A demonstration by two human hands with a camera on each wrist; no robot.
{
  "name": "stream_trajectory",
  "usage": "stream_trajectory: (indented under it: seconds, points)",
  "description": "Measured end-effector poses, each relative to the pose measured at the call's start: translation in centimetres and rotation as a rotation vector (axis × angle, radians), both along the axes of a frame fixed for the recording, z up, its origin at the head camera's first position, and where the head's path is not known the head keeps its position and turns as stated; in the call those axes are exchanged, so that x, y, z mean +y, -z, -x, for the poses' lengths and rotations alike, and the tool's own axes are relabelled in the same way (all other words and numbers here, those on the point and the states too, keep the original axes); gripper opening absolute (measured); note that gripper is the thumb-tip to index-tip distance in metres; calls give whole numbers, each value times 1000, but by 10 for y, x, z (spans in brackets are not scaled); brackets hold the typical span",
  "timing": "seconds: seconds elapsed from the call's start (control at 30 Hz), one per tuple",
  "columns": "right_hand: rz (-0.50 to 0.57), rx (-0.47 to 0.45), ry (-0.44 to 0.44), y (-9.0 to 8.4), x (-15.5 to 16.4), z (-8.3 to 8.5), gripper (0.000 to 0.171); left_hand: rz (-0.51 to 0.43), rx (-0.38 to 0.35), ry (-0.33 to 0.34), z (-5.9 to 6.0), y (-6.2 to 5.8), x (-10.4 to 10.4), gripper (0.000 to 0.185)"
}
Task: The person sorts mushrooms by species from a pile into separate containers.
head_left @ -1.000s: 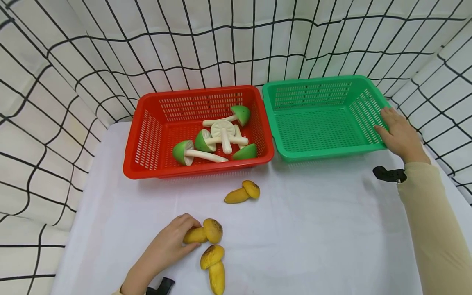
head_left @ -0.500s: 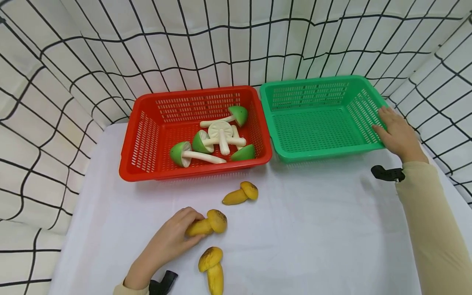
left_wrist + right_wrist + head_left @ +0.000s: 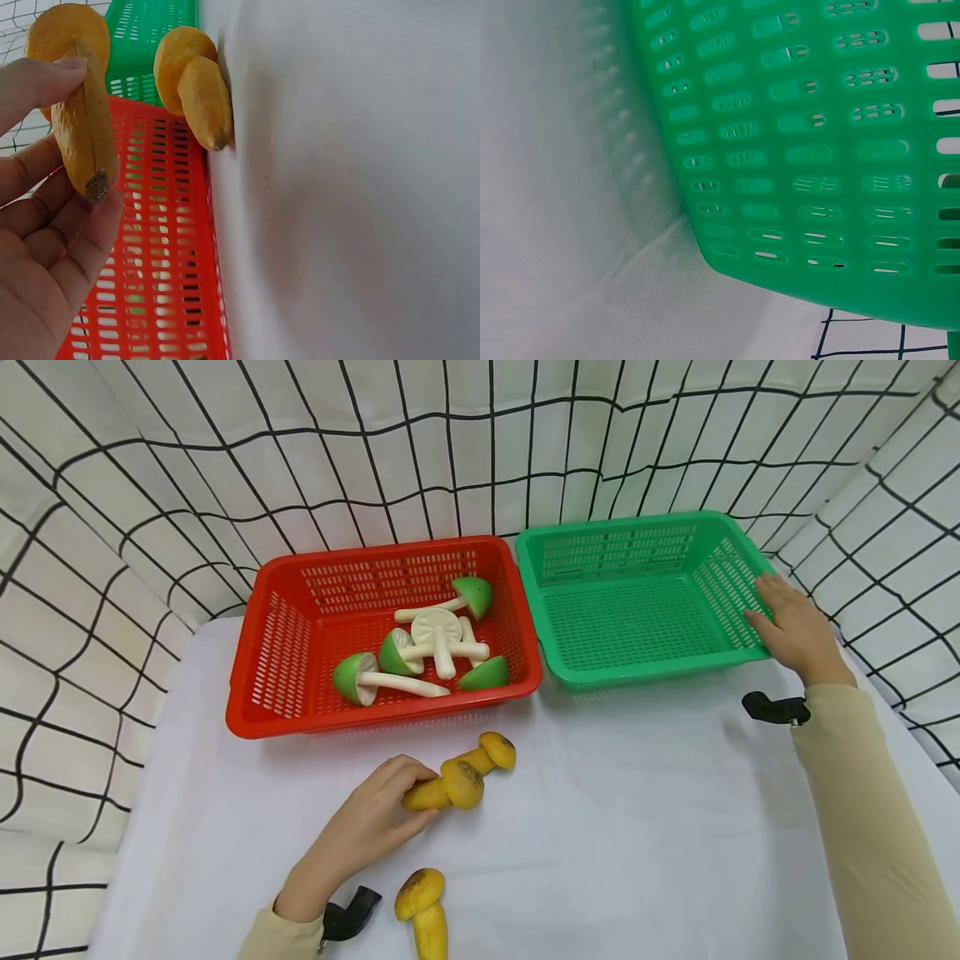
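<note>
My left hand [image 3: 378, 814] pinches a yellow toy mushroom [image 3: 462, 783] by its stem, thumb on one side and fingers on the other. In the left wrist view, the held mushroom [image 3: 84, 124] hangs stem-tip down in the hand. Just beyond it a second yellow mushroom [image 3: 498, 750] lies on the white cloth, partly covered by the held one in the head view. Nearer the front edge lies a third yellow mushroom [image 3: 422, 897]. My right hand [image 3: 801, 631] rests with extended fingers on the right rim of the green basket [image 3: 645, 675]; the right wrist view shows only the basket's slotted wall.
The red basket [image 3: 390, 718] holds several green-capped white mushrooms [image 3: 356, 678] and stands left of the green basket, close beside it. White panels with a black wire grid [image 3: 491, 460] rise behind and at both sides. White cloth [image 3: 637, 827] covers the table.
My left hand has carried its yellow mushroom forward and right, away from the front one and up to the one near the red basket. The right hand stays on the green rim.
</note>
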State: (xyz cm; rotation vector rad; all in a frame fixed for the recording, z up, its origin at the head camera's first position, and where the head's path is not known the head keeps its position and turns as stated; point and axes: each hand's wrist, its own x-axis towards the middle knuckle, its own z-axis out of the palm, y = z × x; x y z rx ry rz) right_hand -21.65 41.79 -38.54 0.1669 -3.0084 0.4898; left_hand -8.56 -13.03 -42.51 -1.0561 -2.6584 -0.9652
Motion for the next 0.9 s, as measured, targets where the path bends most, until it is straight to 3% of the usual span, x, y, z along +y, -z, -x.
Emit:
stream_trajectory:
  seconds: [0.9]
  points:
    - [2,-6,22,-1,-1,1,61,-66,-15,124,36,-25,44,37]
